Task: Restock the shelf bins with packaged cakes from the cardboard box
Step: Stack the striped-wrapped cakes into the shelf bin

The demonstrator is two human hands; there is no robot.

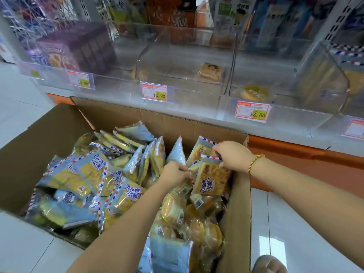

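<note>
Standing on pale glossy floor tiles (295, 223), the open cardboard box (49, 134) sits just near of an orange shelf base (295, 160). Above the base runs a row of clear shelf bins (177, 56) fronted with price tags (154, 92). The middle bin holds one square cake (211, 72); the bin to its right holds one round cake (254, 91). A purple carton (78, 50) stands in the far-left bin.

The box is filled with loose packets (88, 174) lying at mixed angles, with clear-wrapped round cakes (173, 209) along its right side.

One packaged cake (211, 174) stands upright at the far-right corner of the box. Its long axis runs near to far and its striped seal points toward the shelf. The right hand (232, 156), a bracelet (255, 161) at its wrist, pinches that striped top edge with curled fingers. The left hand (175, 173) is curled at the packet's left edge and pinches the wrapper there. A second upright packet (201, 149) stands just behind.
</note>
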